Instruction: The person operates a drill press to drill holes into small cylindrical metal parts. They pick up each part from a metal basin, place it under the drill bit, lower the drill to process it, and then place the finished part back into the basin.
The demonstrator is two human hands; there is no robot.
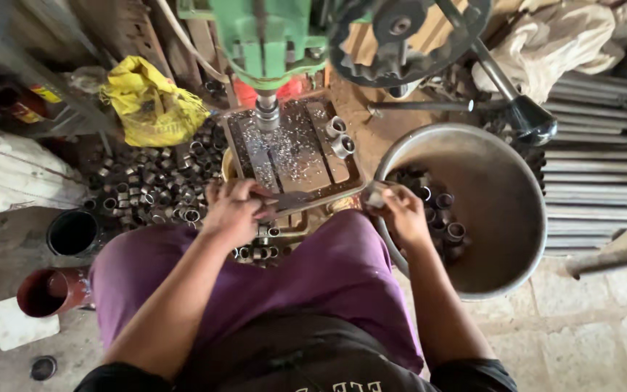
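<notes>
Right hand point(400, 212) pinches a metal ring point(376, 197) over the basin point(506, 156) — left hand point(235, 209) grips the drill table point(295, 156).

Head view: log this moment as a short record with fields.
machine: green drill press above a metal work plate strewn with shavings
left hand: resting at the plate's near edge
right hand: holding a small metal ring at the rim of the large metal basin
basin contents: dark metal rings
floor, left: pile of similar rings, yellow bag
</notes>
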